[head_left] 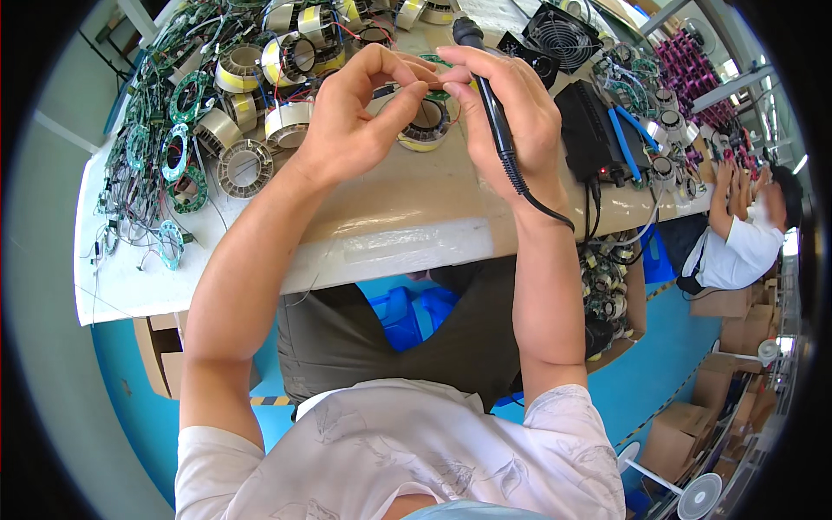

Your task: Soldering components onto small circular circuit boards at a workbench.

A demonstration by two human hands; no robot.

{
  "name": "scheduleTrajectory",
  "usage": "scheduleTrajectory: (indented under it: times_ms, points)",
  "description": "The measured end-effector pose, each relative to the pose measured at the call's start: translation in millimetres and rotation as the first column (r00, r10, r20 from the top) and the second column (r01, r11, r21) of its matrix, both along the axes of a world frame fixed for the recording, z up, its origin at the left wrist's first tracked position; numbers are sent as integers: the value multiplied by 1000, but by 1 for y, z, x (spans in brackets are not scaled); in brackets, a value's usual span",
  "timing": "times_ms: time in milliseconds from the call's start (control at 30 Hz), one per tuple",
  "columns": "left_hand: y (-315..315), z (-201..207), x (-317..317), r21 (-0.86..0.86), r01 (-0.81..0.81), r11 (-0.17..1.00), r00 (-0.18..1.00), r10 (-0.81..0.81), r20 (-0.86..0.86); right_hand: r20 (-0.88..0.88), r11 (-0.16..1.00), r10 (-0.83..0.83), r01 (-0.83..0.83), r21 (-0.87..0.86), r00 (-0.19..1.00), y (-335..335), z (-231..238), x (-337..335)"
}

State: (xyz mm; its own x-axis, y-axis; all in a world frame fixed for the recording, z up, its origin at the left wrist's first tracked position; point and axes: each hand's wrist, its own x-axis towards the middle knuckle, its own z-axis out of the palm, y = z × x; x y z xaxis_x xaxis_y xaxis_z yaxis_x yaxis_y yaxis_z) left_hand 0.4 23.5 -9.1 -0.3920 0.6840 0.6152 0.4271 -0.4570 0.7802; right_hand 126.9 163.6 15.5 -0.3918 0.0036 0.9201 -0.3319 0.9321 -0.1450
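Note:
Over the bench, the fingertips of my two hands meet. My left hand (351, 121) is closed in a pinch, with what looks like a thin wire between its fingertips and those of the right. My right hand (529, 113) is wrapped round a black soldering iron (497, 121), its cord running down past my wrist; its thumb and forefinger also come together at the wire. Just beneath the fingertips sits a ring-shaped motor stator (425, 134) with yellow tape and a green circuit board (440, 94), partly hidden by my hands.
Tangled wires and green ring boards (176, 152) heap up at the left, beside several taped stators (238, 69). On the right stand a black box (598, 130), blue-handled pliers (624, 143) and a fan (562, 39). Another person (737, 243) works farther right. A carton (637, 303) of parts is below the bench.

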Motion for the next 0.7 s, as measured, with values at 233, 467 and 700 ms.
scheduleTrajectory:
  times_ms: [233,467,700]
  points:
    - [0,-2,-5,36,30,999,999,-29,-12,-7,935,2,-4,-355,1000,3,-23,32]
    - [3,-4,-7,65,24,998,1000,-23,-14,-207,650,95,-218,-728,974,4,-60,61]
    - [4,-3,-5,68,25,997,1000,-25,-1,-257,523,122,-283,-804,958,0,-55,67]
